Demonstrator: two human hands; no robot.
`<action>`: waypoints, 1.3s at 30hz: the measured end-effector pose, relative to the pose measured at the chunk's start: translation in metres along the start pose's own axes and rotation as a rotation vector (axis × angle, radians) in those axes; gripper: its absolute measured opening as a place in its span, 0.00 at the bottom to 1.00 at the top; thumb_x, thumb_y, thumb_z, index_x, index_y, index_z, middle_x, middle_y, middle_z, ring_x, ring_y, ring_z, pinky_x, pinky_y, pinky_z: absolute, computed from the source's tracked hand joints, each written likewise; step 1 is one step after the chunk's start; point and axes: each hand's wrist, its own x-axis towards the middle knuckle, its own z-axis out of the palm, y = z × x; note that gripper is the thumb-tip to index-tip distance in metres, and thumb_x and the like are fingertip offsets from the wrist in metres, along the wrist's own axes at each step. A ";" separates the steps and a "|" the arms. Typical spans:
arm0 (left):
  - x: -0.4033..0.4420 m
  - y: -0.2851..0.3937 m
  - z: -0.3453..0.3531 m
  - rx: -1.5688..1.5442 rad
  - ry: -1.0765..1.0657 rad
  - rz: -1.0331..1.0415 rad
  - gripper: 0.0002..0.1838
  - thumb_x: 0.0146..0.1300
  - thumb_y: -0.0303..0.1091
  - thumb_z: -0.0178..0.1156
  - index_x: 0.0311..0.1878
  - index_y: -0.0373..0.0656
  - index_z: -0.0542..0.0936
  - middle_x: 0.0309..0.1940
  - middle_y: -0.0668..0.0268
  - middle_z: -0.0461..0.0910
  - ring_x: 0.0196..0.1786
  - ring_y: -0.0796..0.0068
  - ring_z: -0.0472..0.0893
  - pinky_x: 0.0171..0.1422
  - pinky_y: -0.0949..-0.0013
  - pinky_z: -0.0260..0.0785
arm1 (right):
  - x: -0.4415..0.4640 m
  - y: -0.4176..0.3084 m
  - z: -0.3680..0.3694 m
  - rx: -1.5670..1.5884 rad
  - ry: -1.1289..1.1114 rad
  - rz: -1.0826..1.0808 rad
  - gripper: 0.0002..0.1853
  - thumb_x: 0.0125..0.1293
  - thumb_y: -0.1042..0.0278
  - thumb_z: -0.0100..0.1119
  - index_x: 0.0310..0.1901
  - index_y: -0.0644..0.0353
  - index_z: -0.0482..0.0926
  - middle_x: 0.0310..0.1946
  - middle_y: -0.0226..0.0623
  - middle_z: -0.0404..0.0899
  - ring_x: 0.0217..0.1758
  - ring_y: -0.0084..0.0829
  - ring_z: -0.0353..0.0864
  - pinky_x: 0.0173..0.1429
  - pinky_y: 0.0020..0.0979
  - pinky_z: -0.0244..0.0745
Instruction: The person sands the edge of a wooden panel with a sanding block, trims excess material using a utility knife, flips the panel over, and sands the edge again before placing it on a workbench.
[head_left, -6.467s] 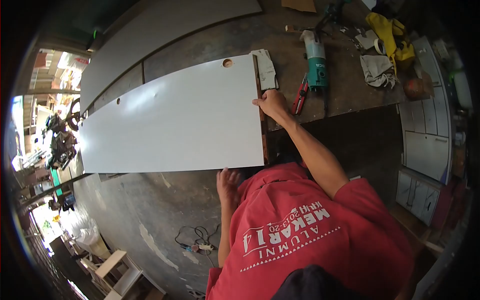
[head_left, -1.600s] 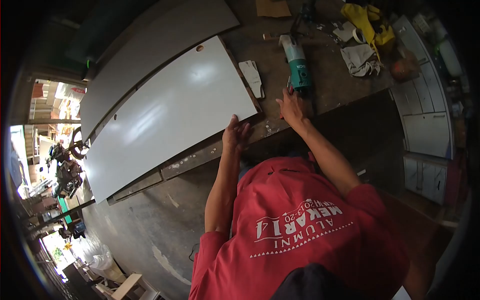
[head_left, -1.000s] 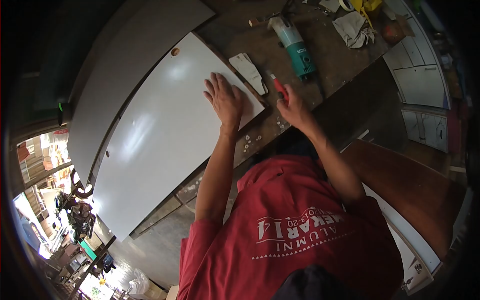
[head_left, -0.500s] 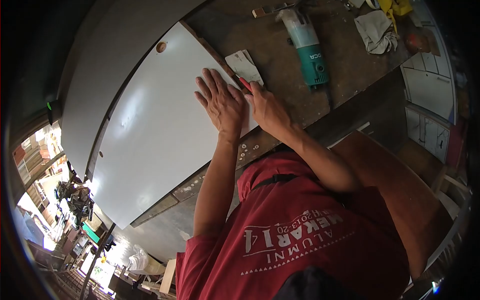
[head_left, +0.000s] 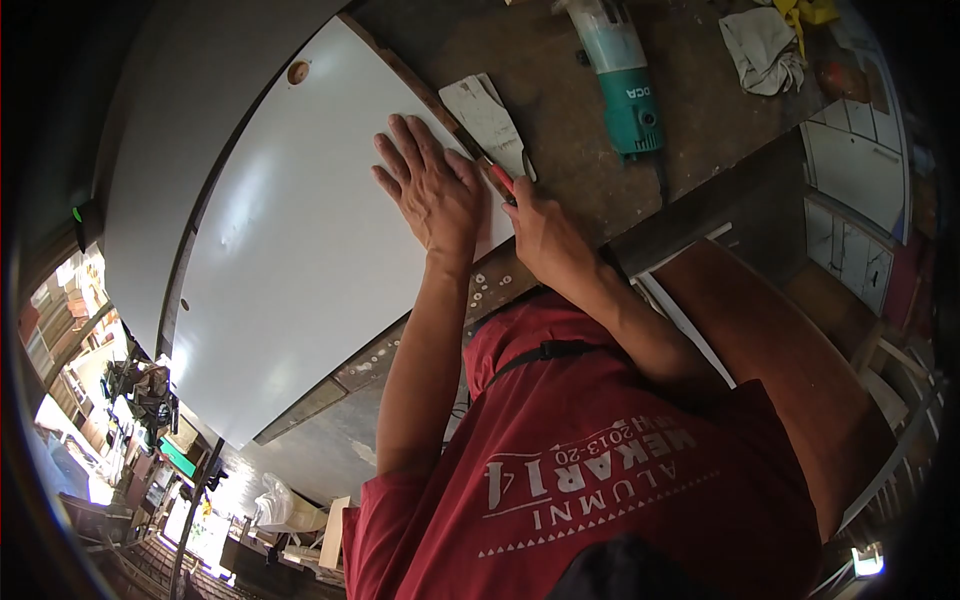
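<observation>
A white panel [head_left: 300,220] with a round hole near its far end lies on the bench. My left hand [head_left: 435,200] is pressed flat on it, fingers spread, close to its right edge. Beside that edge, my right hand [head_left: 545,230] is closed around a slim red-handled cutter knife [head_left: 502,178]. The knife points away from me and sits at the panel's edge, near the near corner; its blade is too small to make out clearly. A pale, worn flat piece [head_left: 487,112] lies just beyond the knife.
A green power tool with a clear guard [head_left: 628,100] lies on the dark bench top [head_left: 700,130] to the right. Farther off is a crumpled grey cloth [head_left: 760,50]. A brown curved board [head_left: 770,350] stands at my right side.
The knife and my right hand have slid along the panel's edge toward me. My left hand stays flat on the panel. The whole view has shifted slightly.
</observation>
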 end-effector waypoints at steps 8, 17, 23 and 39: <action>-0.001 0.001 0.001 -0.002 0.017 0.011 0.34 0.69 0.37 0.47 0.77 0.34 0.61 0.80 0.51 0.54 0.83 0.42 0.46 0.83 0.39 0.34 | -0.045 0.005 -0.013 -0.081 -0.107 0.114 0.13 0.75 0.67 0.53 0.51 0.68 0.65 0.25 0.61 0.81 0.33 0.64 0.83 0.32 0.57 0.76; -0.002 -0.001 0.005 0.036 0.027 0.018 0.33 0.70 0.38 0.46 0.77 0.36 0.60 0.81 0.52 0.54 0.83 0.42 0.48 0.83 0.39 0.36 | 0.000 -0.007 -0.020 -0.093 0.066 0.065 0.13 0.76 0.62 0.53 0.51 0.61 0.67 0.25 0.59 0.81 0.33 0.64 0.82 0.32 0.58 0.74; -0.001 -0.001 0.004 0.030 0.011 0.001 0.34 0.70 0.38 0.46 0.77 0.34 0.60 0.80 0.50 0.54 0.83 0.42 0.47 0.83 0.39 0.36 | 0.033 -0.010 -0.004 -0.038 0.012 0.030 0.12 0.76 0.64 0.53 0.49 0.64 0.67 0.27 0.61 0.81 0.35 0.64 0.82 0.32 0.56 0.75; -0.002 -0.002 0.003 0.004 0.049 0.013 0.33 0.69 0.38 0.47 0.76 0.36 0.62 0.80 0.52 0.55 0.83 0.42 0.48 0.83 0.39 0.37 | -0.063 0.005 -0.019 -0.135 -0.142 0.166 0.12 0.76 0.63 0.52 0.48 0.64 0.67 0.27 0.60 0.82 0.35 0.63 0.84 0.35 0.56 0.78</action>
